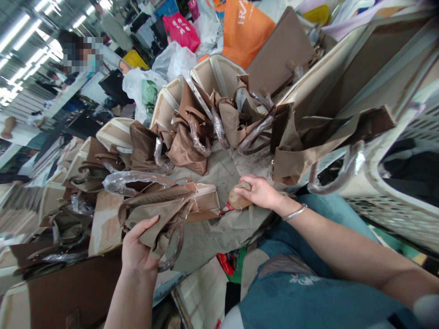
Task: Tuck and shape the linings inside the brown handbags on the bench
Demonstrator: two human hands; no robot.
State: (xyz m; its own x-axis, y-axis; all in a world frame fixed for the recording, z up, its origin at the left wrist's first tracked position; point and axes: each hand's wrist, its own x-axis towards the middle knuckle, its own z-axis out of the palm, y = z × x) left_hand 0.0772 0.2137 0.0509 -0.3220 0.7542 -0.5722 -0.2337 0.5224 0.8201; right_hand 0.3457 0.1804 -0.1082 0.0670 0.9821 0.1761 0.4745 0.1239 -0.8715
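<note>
My left hand (pixel 142 244) grips the soft fabric side of a brown handbag (pixel 157 205), its thumb on top and its fingers tucked underneath. The bag lies on its side over grey-brown cloth (pixel 222 233), its bottom end towards the right. A plastic-wrapped handle (pixel 137 179) arches along its far side. In my closed right hand (pixel 259 194) is a rounded tan tool with a red tip (pixel 239 196); its exact kind is unclear. The red tip is at the bag's bottom end; I cannot tell if it touches.
Several brown handbags (pixel 190 137) with plastic-wrapped handles stand around the far side and left. A white perforated crate (pixel 377 201) is at my right. Behind the bags lie an orange bag (pixel 245 29) and white plastic bags (pixel 178 59). A person (pixel 92 55) is at far left.
</note>
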